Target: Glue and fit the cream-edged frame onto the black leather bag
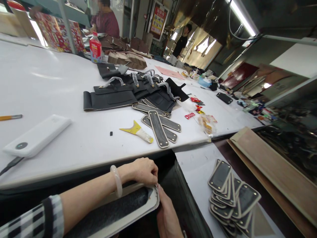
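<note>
My left hand [142,170], below a pale bangle, is closed with curled fingers at the far corner of a long panel [119,208]. The panel has a black middle, a pale border and a rounded end. My right hand [168,211] grips the same end from the right, its fingertips meeting my left fingers at the edge. What lies under my left fingers is hidden. Beyond my hands, several dark strips with pale rims and metal studs [158,129] lie overlapping on the white table [81,142]. A yellow pointed tool with a white-wrapped handle [138,131] lies beside them.
Black bag pieces with wrapped handles [111,99] are heaped further back. At right stands a pile of studded dark plates [232,198] near a wooden board [274,165]. A white power bank [37,135], a red-labelled bottle [95,48] and snack wrappers [190,115] lie about. Two people are in the background.
</note>
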The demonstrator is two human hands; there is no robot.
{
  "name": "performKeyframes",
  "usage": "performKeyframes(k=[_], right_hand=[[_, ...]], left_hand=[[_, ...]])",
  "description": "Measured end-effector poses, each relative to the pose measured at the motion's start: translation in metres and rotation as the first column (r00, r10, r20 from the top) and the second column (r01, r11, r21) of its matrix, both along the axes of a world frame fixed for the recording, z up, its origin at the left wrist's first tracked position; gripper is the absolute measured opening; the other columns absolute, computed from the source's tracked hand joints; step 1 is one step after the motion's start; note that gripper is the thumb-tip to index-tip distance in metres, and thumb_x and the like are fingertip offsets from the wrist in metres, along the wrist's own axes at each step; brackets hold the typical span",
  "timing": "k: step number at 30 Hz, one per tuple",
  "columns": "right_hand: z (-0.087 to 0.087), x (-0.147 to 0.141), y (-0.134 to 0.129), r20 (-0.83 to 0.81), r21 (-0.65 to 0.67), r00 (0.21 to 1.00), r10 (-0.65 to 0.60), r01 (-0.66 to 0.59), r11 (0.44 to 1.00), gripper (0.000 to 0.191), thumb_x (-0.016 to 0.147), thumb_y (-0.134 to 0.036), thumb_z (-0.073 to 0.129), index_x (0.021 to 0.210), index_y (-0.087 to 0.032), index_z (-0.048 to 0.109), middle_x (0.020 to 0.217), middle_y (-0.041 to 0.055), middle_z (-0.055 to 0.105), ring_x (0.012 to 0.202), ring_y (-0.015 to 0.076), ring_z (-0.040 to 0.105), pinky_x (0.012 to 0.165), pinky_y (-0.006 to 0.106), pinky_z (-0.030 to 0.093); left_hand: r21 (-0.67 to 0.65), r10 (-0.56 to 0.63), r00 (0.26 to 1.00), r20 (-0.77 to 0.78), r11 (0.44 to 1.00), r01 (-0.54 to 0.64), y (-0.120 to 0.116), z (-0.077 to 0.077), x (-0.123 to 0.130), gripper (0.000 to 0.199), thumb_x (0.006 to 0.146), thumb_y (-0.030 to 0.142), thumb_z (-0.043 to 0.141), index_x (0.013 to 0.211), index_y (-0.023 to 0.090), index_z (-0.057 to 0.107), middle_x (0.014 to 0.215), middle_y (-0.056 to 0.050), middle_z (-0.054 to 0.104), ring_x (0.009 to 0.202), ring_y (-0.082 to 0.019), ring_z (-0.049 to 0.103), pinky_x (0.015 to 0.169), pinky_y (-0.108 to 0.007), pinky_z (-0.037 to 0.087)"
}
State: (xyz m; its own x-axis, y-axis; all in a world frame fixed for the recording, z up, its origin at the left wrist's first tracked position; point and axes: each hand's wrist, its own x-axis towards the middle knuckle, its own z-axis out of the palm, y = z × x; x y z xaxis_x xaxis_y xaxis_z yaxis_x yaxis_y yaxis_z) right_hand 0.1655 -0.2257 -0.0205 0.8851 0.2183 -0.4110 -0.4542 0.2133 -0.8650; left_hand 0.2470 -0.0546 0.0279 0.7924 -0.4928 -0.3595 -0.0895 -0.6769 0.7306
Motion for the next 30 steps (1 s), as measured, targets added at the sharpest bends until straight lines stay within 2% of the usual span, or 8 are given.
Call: performKeyframes(k=[4,8,13,16,20,23,27,30], right_hand=[[0.008,0.001,0.006,-0.025,0.117,0.996,0.089,-0.085,0.989,0.038,0.089,-0.048,0.058,0.116,-0.023,0.068,0.11,0.004,0.069,0.11,0.0235,0.056,0.097,0.036,0.043],[0.012,0.004,0.003,0.037,-0.014,0.988,0.153,-0.152,0.988,0.04,0.09,-0.048,0.057,0.119,-0.022,0.067,0.117,0.0053,0.066,0.118,0.025,0.052,0.102,0.038,0.039],[0.002,0.003,-0.005,-0.002,-0.144,0.988,0.155,-0.154,0.978,0.044,0.088,-0.05,0.059,0.12,-0.021,0.066,0.116,0.0069,0.067,0.114,0.025,0.056,0.104,0.038,0.038],[0.006,0.005,-0.005,0.035,-0.309,0.982,0.187,-0.168,0.936,0.047,0.088,-0.053,0.059,0.118,-0.018,0.068,0.112,0.0088,0.069,0.111,0.0256,0.058,0.102,0.037,0.041],[0.026,0.013,0.0,0.091,-0.464,0.956,0.28,-0.208,0.861,0.048,0.086,-0.053,0.061,0.118,-0.018,0.068,0.109,0.01,0.07,0.116,0.0288,0.056,0.101,0.042,0.042],[0.035,0.019,0.003,0.108,-0.512,0.943,0.315,-0.219,0.831,0.046,0.084,-0.051,0.063,0.119,-0.02,0.067,0.106,0.0089,0.071,0.117,0.0294,0.056,0.099,0.043,0.044],[0.034,0.02,0.007,0.073,-0.55,0.918,0.389,-0.289,0.784,0.045,0.092,-0.05,0.052,0.125,-0.021,0.063,0.116,0.0061,0.067,0.116,0.0258,0.055,0.101,0.038,0.041],[0.031,0.016,0.007,0.04,-0.508,0.922,0.386,-0.314,0.802,0.046,0.094,-0.049,0.048,0.129,-0.02,0.059,0.122,0.0056,0.064,0.118,0.0242,0.053,0.104,0.037,0.037]], left_hand=[[0.021,-0.017,0.999,-0.04,1.0,0.018,0.001,0.007,0.002,0.021,0.063,0.033,0.059,0.076,0.025,0.074,0.078,-0.001,0.074,0.074,-0.021,0.066,0.06,-0.027,0.044],[0.012,-0.053,0.997,-0.053,0.998,0.054,0.002,0.008,0.003,0.022,0.064,0.031,0.059,0.078,0.026,0.074,0.081,-0.001,0.074,0.077,-0.021,0.066,0.063,-0.027,0.046],[-0.014,-0.102,0.994,-0.049,0.995,0.102,0.004,0.004,0.005,0.022,0.065,0.033,0.058,0.08,0.026,0.074,0.082,-0.001,0.075,0.075,-0.02,0.066,0.061,-0.027,0.047],[-0.029,-0.139,0.99,-0.038,0.99,0.138,0.006,0.003,0.007,0.021,0.066,0.033,0.058,0.08,0.027,0.073,0.084,-0.001,0.075,0.077,-0.021,0.067,0.064,-0.028,0.048],[-0.036,-0.191,0.982,-0.006,0.981,0.191,0.007,0.001,0.009,0.022,0.066,0.03,0.057,0.081,0.027,0.073,0.088,-0.002,0.075,0.082,-0.025,0.068,0.068,-0.032,0.05],[-0.035,-0.218,0.976,0.019,0.975,0.219,0.007,-0.003,0.011,0.023,0.065,0.028,0.057,0.082,0.027,0.072,0.088,-0.004,0.074,0.082,-0.027,0.067,0.066,-0.035,0.05],[-0.046,-0.222,0.974,0.049,0.974,0.224,0.008,-0.006,0.011,0.025,0.064,0.026,0.057,0.084,0.026,0.072,0.087,-0.006,0.074,0.083,-0.029,0.067,0.066,-0.036,0.05],[-0.051,-0.212,0.976,0.05,0.975,0.214,0.008,-0.004,0.009,0.023,0.064,0.024,0.058,0.081,0.025,0.073,0.086,-0.006,0.074,0.084,-0.03,0.067,0.067,-0.036,0.05]])
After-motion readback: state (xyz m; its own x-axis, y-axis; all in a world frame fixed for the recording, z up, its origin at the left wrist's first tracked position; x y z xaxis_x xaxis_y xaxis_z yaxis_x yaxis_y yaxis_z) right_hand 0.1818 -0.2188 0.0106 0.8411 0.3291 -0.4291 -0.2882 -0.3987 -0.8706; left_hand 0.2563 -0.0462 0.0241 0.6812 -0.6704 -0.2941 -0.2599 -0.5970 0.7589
